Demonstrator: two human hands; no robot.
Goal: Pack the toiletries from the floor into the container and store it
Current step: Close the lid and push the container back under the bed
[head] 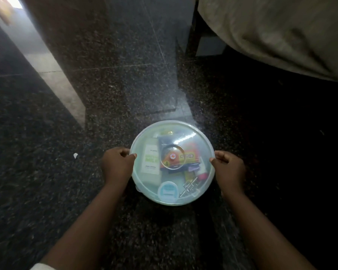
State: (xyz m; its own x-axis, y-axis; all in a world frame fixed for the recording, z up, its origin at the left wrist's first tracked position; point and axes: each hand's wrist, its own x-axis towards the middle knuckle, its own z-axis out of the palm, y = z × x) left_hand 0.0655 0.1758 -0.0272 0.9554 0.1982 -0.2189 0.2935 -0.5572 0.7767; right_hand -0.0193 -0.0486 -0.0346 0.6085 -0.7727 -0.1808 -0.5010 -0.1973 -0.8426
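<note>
A round container [139, 189] sits on the dark speckled floor, covered by a translucent pale lid [191, 131]. Through the lid I see several toiletries: a white lotion bottle [150, 162], an orange pack [185, 157], a small blue round tin [167, 189], a pink-tipped tube [201, 175] and metal clips [189, 187]. My left hand [117, 164] grips the lid's left rim, thumb on top. My right hand [229, 167] grips the right rim the same way.
A bed with a beige cover [281, 32] overhangs at the upper right, dark space beneath it. A bright strip of lit floor [53, 71] runs along the left. A small white scrap [75, 155] lies on the floor left of my left hand.
</note>
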